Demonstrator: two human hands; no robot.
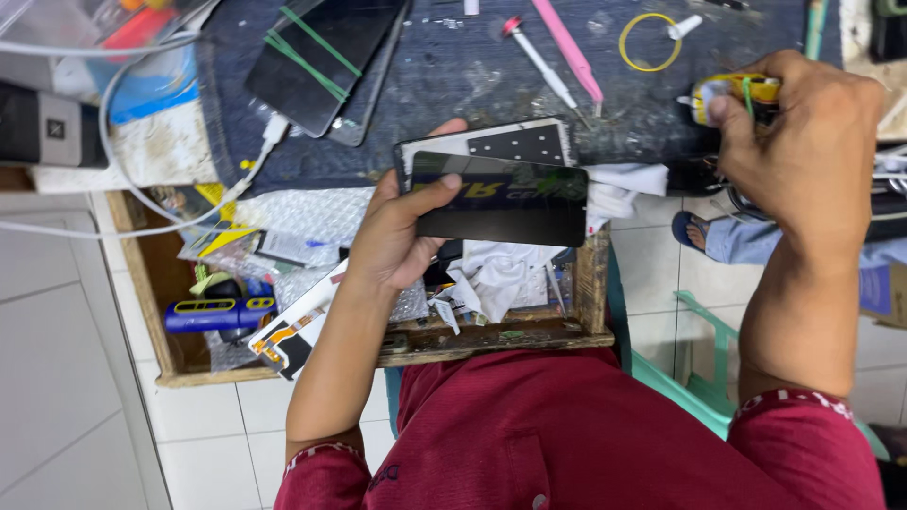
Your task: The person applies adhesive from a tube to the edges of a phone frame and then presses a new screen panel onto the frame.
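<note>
My left hand (pixel 397 236) grips a black phone screen panel (pixel 510 198) by its left end, thumb across the glass, holding it level above an open wooden drawer (pixel 491 335). A second phone body (pixel 491 144) with a white-edged back lies just behind the panel, touching it. My right hand (pixel 803 142) is closed around a small yellow tube with a white tip (pixel 732 93) at the right edge of the dark work mat (pixel 453 76). A white cloth (pixel 624 184) lies beside the panel's right end.
On the mat lie two dark phones bound with green rubber bands (pixel 321 57), a pink tool (pixel 567 47), a red-capped screwdriver (pixel 539 61) and a yellow rubber band (pixel 650 42). The drawer holds bubble wrap, paper and a blue cylinder (pixel 217 314). Someone's sandalled foot (pixel 704 231) shows at right.
</note>
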